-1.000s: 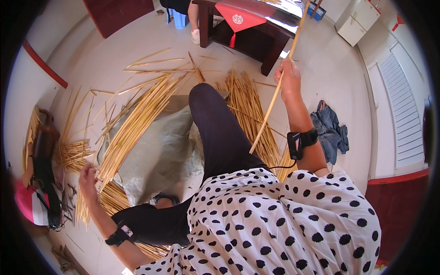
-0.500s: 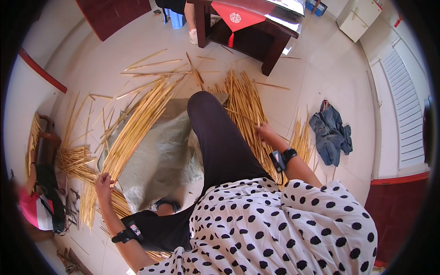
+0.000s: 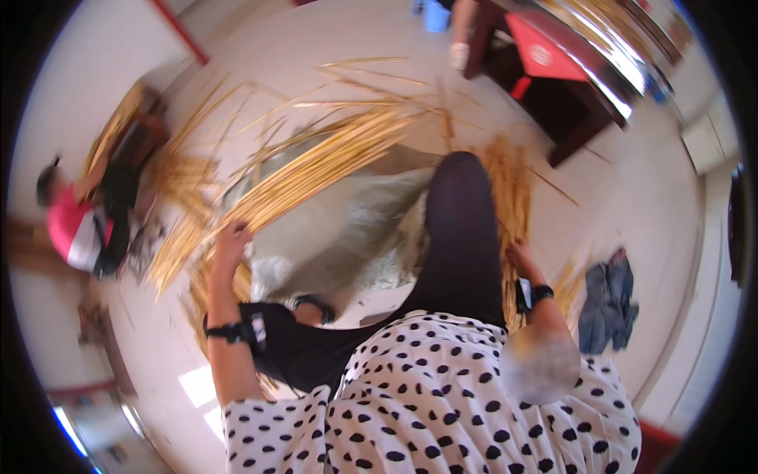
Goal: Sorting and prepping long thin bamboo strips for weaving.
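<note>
Left hand [image 3: 231, 238] at 9 o'clock, at the near end of a bundle of sticks [image 3: 324, 166]; fingers at the stick ends, though whether they grasp or merely touch I cannot tell. Bundle lies at 11 o'clock, slanting across a crumpled sack [image 3: 332, 229]; no tie visible on it. Right hand [image 3: 519, 254] at 3 o'clock, beside the near part of a second pile of sticks [image 3: 509, 178] that runs up toward 2 o'clock; motion blur there — cannot tell whether it has hold of a stick or nothing. Chief risk, in my judgement, is the bundle fanning out: apparently untied, on slack folds, it could roll if the left hand pushed unevenly; the sack itself might slip on the smooth floor and carry the lot. The leg [image 3: 462, 229] stands between bundle and pile — a swing of the knee could knock either; the foot [image 3: 316, 308] at 7 o'clock, near the sack's edge, might snag it; stray sticks [image 3: 363, 62] toward 12 o'clock could roll underfoot.
</note>
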Demonstrator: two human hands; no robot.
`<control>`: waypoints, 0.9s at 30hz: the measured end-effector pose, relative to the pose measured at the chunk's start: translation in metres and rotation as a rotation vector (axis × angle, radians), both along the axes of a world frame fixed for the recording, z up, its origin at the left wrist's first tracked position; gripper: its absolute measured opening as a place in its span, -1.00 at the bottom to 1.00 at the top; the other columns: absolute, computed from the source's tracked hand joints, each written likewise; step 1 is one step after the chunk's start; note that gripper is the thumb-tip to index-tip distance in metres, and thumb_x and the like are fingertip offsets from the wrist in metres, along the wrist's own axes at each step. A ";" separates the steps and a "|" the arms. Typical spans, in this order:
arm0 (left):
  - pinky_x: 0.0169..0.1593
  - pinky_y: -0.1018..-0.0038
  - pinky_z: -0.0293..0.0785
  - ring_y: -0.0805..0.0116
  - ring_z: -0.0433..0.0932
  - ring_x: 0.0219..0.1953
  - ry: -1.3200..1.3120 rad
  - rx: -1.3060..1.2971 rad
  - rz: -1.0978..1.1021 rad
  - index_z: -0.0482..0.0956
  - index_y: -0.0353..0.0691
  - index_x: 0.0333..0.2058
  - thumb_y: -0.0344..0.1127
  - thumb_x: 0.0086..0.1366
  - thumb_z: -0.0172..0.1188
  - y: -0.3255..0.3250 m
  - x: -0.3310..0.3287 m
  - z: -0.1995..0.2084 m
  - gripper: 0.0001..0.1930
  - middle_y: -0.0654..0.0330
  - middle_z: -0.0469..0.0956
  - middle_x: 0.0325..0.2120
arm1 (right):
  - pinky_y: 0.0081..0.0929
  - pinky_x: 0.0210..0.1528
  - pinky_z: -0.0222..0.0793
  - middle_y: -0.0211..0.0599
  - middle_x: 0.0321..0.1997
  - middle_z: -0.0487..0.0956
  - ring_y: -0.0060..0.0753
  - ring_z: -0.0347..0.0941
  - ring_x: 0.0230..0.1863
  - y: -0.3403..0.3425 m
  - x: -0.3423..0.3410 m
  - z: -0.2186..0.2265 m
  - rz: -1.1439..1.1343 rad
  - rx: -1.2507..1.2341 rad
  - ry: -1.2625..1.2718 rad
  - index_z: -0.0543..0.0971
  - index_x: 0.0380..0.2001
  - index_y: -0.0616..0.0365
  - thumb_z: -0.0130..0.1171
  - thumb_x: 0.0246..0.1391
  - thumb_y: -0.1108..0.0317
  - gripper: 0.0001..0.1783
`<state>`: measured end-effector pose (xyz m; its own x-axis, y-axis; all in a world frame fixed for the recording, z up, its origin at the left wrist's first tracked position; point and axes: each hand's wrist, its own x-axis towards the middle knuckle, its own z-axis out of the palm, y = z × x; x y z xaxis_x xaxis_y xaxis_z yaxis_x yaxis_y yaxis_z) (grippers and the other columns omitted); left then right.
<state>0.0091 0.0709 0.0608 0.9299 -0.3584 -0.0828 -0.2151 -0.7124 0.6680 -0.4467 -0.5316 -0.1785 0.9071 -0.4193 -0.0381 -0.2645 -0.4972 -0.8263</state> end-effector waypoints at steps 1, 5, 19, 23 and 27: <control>-0.26 0.44 0.46 0.31 0.60 -0.39 0.010 -0.001 0.032 0.52 -0.39 -0.18 -0.28 0.18 0.09 -0.001 -0.003 0.004 -0.69 0.04 0.59 -0.34 | -0.39 -0.67 0.23 -0.36 -0.71 0.36 -0.37 0.36 -0.68 0.005 -0.001 -0.003 -0.082 0.089 0.170 0.39 -0.60 0.15 -0.02 0.08 0.31 -0.78; -0.30 0.50 0.46 0.40 0.58 -0.41 0.014 -0.012 0.114 0.52 -0.35 -0.19 -0.31 0.18 0.10 0.026 -0.010 0.003 -0.73 0.13 0.58 -0.39 | -0.38 -0.66 0.26 -0.33 -0.71 0.37 -0.37 0.36 -0.67 0.047 0.017 0.027 -0.199 0.307 0.497 0.43 -0.56 0.21 0.00 0.10 0.24 -0.72; -0.14 0.28 0.43 0.03 0.53 -0.23 -0.133 0.117 -0.093 0.55 -0.28 -0.27 -0.30 0.14 0.07 -0.024 0.001 0.017 -0.77 -0.03 0.57 -0.33 | -0.64 -0.46 0.25 -0.47 -0.42 0.50 -0.57 0.39 -0.46 0.056 0.098 0.151 -0.568 0.789 -0.032 0.42 -0.24 0.05 0.04 0.16 0.19 -0.80; -0.05 0.20 0.41 -0.05 0.49 -0.13 -0.059 0.337 -0.116 0.53 -0.30 -0.25 -0.41 0.16 -0.04 -0.038 -0.006 -0.014 -0.77 -0.09 0.51 -0.22 | -0.65 -0.45 0.24 -0.47 -0.41 0.48 -0.57 0.37 -0.43 0.094 0.148 0.264 -0.514 0.808 -0.225 0.44 -0.24 0.07 0.07 0.16 0.23 -0.81; -0.03 0.17 0.42 -0.03 0.45 -0.04 -0.089 0.503 -0.210 0.46 -0.32 -0.17 -0.46 0.17 -0.06 -0.049 -0.006 -0.030 -0.75 -0.05 0.39 -0.09 | -0.66 -0.46 0.21 -0.45 -0.46 0.43 -0.59 0.30 -0.46 0.156 0.176 0.349 -0.234 0.957 -0.361 0.47 -0.27 0.09 0.05 0.17 0.28 -0.86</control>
<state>0.0035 0.0217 0.0307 0.8541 -0.4732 -0.2159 -0.4267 -0.8748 0.2293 -0.2708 -0.3754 0.1707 0.8306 -0.5236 -0.1897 0.0710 0.4374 -0.8965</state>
